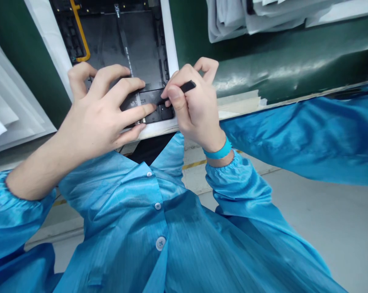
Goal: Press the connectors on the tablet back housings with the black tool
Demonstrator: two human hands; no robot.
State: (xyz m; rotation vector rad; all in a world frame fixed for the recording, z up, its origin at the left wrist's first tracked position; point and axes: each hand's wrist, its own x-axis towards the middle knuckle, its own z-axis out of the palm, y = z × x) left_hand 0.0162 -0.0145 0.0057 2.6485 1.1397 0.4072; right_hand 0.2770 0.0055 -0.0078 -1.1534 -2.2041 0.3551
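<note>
The left hand (106, 110), fingers spread, presses on a small black part (155, 106) in an open dark device (141, 40) while the right hand (193, 108) pinches a black pry tool (187, 86), which could slip under too much force and tear the nearby ribbon cable (127, 53).

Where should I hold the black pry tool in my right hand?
Probably the pry tool's slim shaft, pinched from above between thumb and fingers of your right hand, nearer the tip: it's thin, slants down onto the black module, so a low grip steers best.
</note>
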